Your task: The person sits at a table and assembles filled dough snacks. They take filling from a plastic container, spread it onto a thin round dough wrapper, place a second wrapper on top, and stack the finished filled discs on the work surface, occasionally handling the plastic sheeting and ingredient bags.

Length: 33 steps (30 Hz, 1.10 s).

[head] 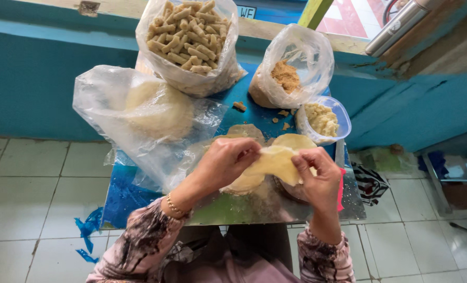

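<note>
Wrapper sheet (275, 161) — pinched between both hands over small table (244, 209)

Left hand (225, 162) and right hand (317, 175) each grasp an edge, keeping it taut; bag of finished rolls (189, 39) and bowl of filling (323, 119) within reach.

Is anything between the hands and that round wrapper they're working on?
Nothing visible. The left hand and right hand both already pinch the pale wrapper by its edges, holding it just above the other wrappers lying on the small table.

Long pink sleeves (144, 238) with a dark marbled print, a gold beaded bracelet (174, 206) on the left wrist
</note>
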Motion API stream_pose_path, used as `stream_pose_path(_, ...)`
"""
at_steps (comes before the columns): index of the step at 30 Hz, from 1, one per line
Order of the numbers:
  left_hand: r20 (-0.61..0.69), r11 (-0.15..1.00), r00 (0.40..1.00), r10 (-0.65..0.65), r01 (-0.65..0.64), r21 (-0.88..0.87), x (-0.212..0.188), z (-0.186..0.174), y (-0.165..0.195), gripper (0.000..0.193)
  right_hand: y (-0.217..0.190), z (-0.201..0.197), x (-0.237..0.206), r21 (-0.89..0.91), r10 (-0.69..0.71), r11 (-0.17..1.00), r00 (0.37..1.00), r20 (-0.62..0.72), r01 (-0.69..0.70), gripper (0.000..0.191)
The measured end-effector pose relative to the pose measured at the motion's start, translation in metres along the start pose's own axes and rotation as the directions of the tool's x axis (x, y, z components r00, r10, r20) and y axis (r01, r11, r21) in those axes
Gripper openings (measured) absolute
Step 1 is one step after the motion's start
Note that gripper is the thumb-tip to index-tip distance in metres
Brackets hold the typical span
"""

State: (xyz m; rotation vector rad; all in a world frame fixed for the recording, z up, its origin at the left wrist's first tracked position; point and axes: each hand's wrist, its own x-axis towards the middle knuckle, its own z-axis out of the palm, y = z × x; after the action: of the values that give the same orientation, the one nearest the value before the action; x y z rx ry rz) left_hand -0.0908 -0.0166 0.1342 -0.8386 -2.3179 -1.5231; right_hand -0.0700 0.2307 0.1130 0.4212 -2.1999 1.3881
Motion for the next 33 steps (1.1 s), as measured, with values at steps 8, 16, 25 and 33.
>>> stream_pose_path(8, -0.084, 0.988, 0.989, 0.122, -0.129, -0.079, 0.057, 0.041, 0.0, 0.009, 0.005, -0.035, 0.024, -0.079, 0.016, 0.996, 0.989, -0.149, -0.028, 0.014)
stream_pose_path(16, -0.047, 0.999, 0.999, 0.016, -0.017, -0.029, 0.083, 0.105, -0.055, 0.009, 0.03, -0.037, 0.027, -0.513, -0.024, 0.858, 0.997, -0.076, -0.019, 0.015)
stream_pose_path(25, -0.127, 0.996, 0.991, -0.037, 0.047, 0.077, 0.094, 0.151, -0.099, 0.011, 0.07, -0.021, 0.034, -0.791, 0.028, 0.612, 1.0, 0.001, -0.016, 0.019)
stream_pose_path(33, -0.107, 0.989, 0.984, -0.142, 0.137, -0.052, 0.096, 0.142, -0.103, 0.018, 0.05, -0.022, 0.029, -0.609, -0.098, 0.79, 0.995, -0.016, 0.068, 0.014)
